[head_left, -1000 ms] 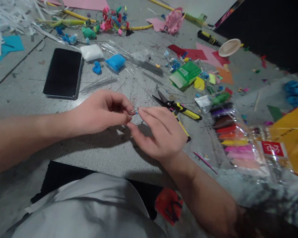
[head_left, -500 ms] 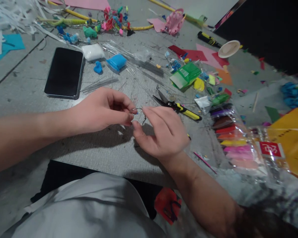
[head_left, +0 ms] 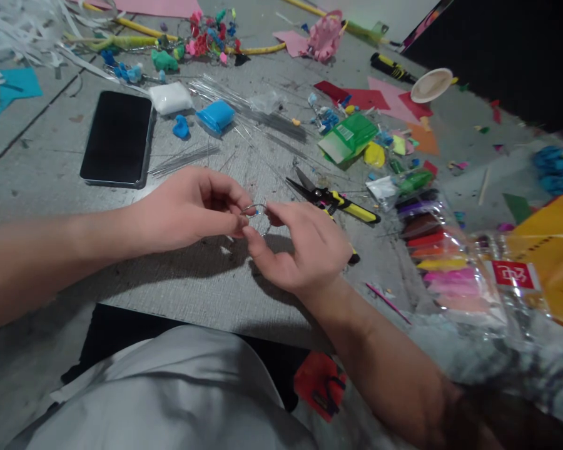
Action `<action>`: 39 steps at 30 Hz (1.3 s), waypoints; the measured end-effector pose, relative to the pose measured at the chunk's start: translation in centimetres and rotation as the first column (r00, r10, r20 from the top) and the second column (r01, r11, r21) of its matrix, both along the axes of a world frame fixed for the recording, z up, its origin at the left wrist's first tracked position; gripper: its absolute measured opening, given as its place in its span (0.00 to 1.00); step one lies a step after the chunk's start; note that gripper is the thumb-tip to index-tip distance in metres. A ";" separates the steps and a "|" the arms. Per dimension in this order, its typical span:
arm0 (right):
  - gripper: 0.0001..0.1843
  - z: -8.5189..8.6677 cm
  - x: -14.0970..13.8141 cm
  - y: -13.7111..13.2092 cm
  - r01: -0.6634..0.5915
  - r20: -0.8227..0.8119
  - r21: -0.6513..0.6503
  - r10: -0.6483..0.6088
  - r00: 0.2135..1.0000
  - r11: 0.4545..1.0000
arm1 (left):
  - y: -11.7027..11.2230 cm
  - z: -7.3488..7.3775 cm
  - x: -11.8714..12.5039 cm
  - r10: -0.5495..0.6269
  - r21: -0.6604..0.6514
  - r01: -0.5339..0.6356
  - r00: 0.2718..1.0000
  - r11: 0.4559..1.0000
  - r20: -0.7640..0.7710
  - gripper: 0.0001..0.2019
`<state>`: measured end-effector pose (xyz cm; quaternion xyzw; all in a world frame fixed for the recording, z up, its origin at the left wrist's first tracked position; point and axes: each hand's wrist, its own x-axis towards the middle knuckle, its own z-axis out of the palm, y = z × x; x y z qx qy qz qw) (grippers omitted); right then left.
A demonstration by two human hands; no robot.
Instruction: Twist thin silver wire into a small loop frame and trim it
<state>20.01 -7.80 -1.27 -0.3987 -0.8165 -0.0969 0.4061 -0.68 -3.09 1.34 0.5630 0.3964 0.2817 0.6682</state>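
A thin metal wire (head_left: 257, 205), bent into a small curve with a bit of blue near it, spans my two hands above the tabletop. My left hand (head_left: 201, 203) pinches its left end between thumb and fingertips. At its other end, my right hand (head_left: 304, 244) has its fingertips closed on the wire, thumb below and forefinger above. Just beyond the right hand lie yellow-and-black pliers (head_left: 333, 200), jaws apart. Straight loose wires (head_left: 185, 159) rest behind the left hand, near a black-screened phone (head_left: 117, 137).
Blue clay in a packet (head_left: 216, 117), a white clay packet (head_left: 171, 98) and a green packet (head_left: 349, 137) lie farther back. A bag of coloured clay sticks (head_left: 450, 262) is at the right, beside a yellow package (head_left: 551, 250). Paper scraps and a paper cup (head_left: 431, 85) sit behind.
My right fingers have shifted slightly on the wire, and more of its curve shows between the hands. My left hand keeps its pinch. The view has moved a little.
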 end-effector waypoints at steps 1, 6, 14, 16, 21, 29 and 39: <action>0.11 -0.1 0.0 0.1 0.001 -0.006 0.034 0.000 1.000 0.999 | 0.0 0.0 0.0 0.004 0.005 -0.004 1.000 1.000 0.001 0.08; 0.07 -0.3 0.0 0.3 -0.018 -0.049 0.061 0.021 0.999 0.998 | 0.0 -0.2 0.0 0.001 0.015 -0.001 1.000 1.000 -0.004 0.08; 0.13 0.1 0.5 0.4 -0.090 -0.203 -0.207 0.047 0.978 0.974 | 0.1 0.0 0.0 -0.048 0.025 0.049 0.998 0.998 -0.039 0.06; 0.14 0.1 0.5 0.6 -0.119 -0.255 -0.257 0.052 0.966 0.959 | 0.2 0.0 0.0 -0.041 0.017 0.042 0.998 0.999 -0.038 0.06; 0.05 0.2 0.6 0.8 -0.129 -0.219 -0.192 0.085 0.972 0.973 | 0.4 -0.2 -0.1 -0.003 -0.004 0.003 1.000 1.000 -0.015 0.08; 0.03 0.1 0.6 0.7 -0.072 -0.215 -0.248 0.017 0.976 0.966 | 0.2 -0.3 0.2 0.030 0.026 -0.029 0.998 0.999 -0.062 0.07; 0.05 -0.6 0.6 0.6 -0.021 -0.240 -0.308 -0.056 0.969 0.951 | 0.0 0.0 0.2 0.013 0.071 -0.004 0.992 0.997 -0.123 0.06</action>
